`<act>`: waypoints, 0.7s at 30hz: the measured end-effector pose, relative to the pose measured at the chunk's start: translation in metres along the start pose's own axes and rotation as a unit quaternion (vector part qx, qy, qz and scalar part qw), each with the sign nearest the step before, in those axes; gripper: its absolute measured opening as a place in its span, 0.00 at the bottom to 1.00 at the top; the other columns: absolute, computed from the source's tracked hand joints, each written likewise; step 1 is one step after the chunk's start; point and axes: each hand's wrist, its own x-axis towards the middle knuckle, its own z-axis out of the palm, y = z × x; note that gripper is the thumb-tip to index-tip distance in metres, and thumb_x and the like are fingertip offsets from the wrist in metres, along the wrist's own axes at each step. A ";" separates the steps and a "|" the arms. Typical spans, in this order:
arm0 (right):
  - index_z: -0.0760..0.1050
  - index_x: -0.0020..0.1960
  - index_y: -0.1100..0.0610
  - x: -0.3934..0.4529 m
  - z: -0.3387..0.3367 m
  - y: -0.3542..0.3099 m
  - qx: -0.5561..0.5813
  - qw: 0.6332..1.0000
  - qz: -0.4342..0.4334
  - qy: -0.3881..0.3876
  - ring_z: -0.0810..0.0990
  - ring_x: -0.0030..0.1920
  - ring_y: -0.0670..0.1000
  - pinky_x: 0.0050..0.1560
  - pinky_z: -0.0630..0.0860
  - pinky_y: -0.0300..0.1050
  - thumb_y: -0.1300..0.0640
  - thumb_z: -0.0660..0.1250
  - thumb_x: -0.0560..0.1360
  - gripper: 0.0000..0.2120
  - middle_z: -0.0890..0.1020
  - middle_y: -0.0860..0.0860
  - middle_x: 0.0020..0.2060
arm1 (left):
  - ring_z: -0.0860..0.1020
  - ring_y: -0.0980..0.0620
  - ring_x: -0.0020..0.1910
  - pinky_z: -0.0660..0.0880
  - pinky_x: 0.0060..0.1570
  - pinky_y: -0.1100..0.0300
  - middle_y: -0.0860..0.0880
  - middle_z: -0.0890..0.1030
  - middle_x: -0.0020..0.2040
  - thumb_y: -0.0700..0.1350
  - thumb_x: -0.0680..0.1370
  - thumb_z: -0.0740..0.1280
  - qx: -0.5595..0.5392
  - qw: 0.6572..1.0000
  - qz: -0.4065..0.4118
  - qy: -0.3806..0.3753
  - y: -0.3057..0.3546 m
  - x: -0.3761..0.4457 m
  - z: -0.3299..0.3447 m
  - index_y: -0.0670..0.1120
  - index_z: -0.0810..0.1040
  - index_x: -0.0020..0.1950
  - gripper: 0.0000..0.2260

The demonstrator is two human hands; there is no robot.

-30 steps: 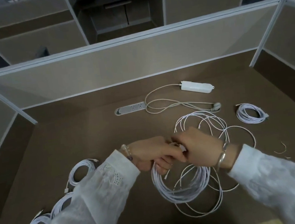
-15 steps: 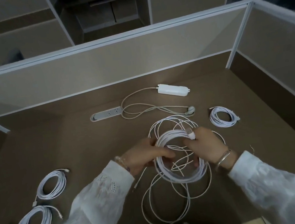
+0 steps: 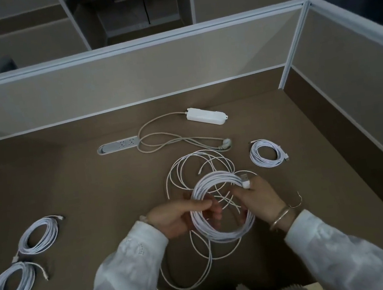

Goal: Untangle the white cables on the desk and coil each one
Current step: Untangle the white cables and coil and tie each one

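Holding a white coil (image 3: 221, 223) up over the desk (image 3: 83, 194), I pinch its left side with my left hand (image 3: 182, 214), thumb on top. My right hand (image 3: 259, 200) curls round the right side and pinches the plug (image 3: 245, 181) against the coil.

Under my hands lie loose cables (image 3: 188, 169), still tangled. Some loops spread out behind the coil and more hang down toward me. The coil and my hands hide the middle of that mess.

A done coil (image 3: 267, 153) sits to the right. Two more coils lie on the left, one near (image 3: 40, 235) and one at the edge (image 3: 10, 285). At the back are a power strip (image 3: 118, 145) set in the desk, a white box (image 3: 206, 116) and its gray cord (image 3: 161, 143). A small wire bit (image 3: 297, 200) lies by my right wrist. Walls (image 3: 129, 80) stand round the desk.

Half a second ago the coil looked much the same, but now it is rounder and more open. A second ago my hands were bunched together at the top of it; now they are apart, one on each side.
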 end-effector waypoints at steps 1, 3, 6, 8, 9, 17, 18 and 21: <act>0.69 0.25 0.51 0.001 -0.006 0.001 -0.049 0.998 -0.036 -0.017 0.72 0.24 0.37 0.33 0.66 0.34 0.62 0.66 0.74 0.20 0.73 0.40 0.17 | 0.83 0.45 0.41 0.80 0.45 0.52 0.41 0.84 0.41 0.45 0.60 0.82 0.024 0.999 -0.011 -0.026 0.002 0.004 -0.001 0.40 0.84 0.44 0.17; 0.71 0.30 0.50 0.002 -0.017 0.005 -0.117 0.987 -0.084 -0.067 0.73 0.26 0.37 0.34 0.65 0.30 0.62 0.66 0.74 0.15 0.73 0.39 0.20 | 0.83 0.45 0.37 0.80 0.43 0.53 0.41 0.83 0.38 0.50 0.58 0.81 0.080 0.996 -0.039 -0.027 0.005 0.013 0.008 0.39 0.84 0.43 0.21; 0.75 0.38 0.52 0.006 -0.026 0.016 -0.152 0.975 -0.118 -0.109 0.73 0.31 0.40 0.35 0.66 0.31 0.60 0.67 0.75 0.08 0.76 0.44 0.30 | 0.76 0.51 0.24 0.77 0.33 0.58 0.46 0.77 0.26 0.50 0.66 0.74 0.148 0.987 -0.065 0.004 0.004 0.026 0.028 0.40 0.79 0.38 0.13; 0.76 0.39 0.54 0.009 -0.034 0.024 -0.129 0.978 -0.113 -0.118 0.75 0.32 0.41 0.35 0.68 0.30 0.59 0.67 0.75 0.07 0.79 0.45 0.31 | 0.71 0.53 0.22 0.76 0.33 0.58 0.47 0.72 0.23 0.46 0.71 0.68 0.119 0.991 -0.065 -0.007 -0.001 0.034 0.037 0.41 0.78 0.37 0.09; 0.76 0.39 0.53 0.009 -0.037 0.028 -0.113 0.980 -0.109 -0.122 0.76 0.32 0.41 0.35 0.69 0.29 0.59 0.67 0.76 0.07 0.79 0.44 0.31 | 0.70 0.53 0.23 0.76 0.34 0.58 0.48 0.71 0.23 0.45 0.71 0.67 0.096 0.993 -0.067 -0.005 -0.005 0.039 0.039 0.41 0.78 0.36 0.08; 0.75 0.37 0.50 0.004 -0.052 0.064 -0.136 0.975 -0.125 -0.126 0.78 0.36 0.39 0.40 0.69 0.31 0.61 0.66 0.75 0.10 0.79 0.45 0.32 | 0.80 0.51 0.29 0.78 0.36 0.60 0.45 0.81 0.30 0.38 0.70 0.66 0.146 0.980 -0.134 -0.022 -0.020 0.068 0.052 0.40 0.84 0.36 0.07; 0.76 0.39 0.50 0.002 -0.053 0.067 -0.142 0.972 -0.133 -0.131 0.77 0.36 0.38 0.40 0.69 0.30 0.60 0.66 0.76 0.09 0.80 0.45 0.34 | 0.78 0.52 0.27 0.77 0.33 0.62 0.46 0.80 0.28 0.39 0.69 0.65 0.152 0.978 -0.142 -0.028 -0.021 0.070 0.054 0.40 0.84 0.39 0.08; 0.79 0.49 0.59 0.001 -0.056 0.071 -0.153 0.967 -0.144 -0.142 0.76 0.37 0.44 0.42 0.70 0.37 0.60 0.64 0.76 0.05 0.84 0.55 0.41 | 0.62 0.56 0.18 0.64 0.26 0.63 0.52 0.65 0.20 0.45 0.70 0.61 0.163 0.972 -0.159 -0.061 -0.025 0.077 0.063 0.38 0.78 0.45 0.12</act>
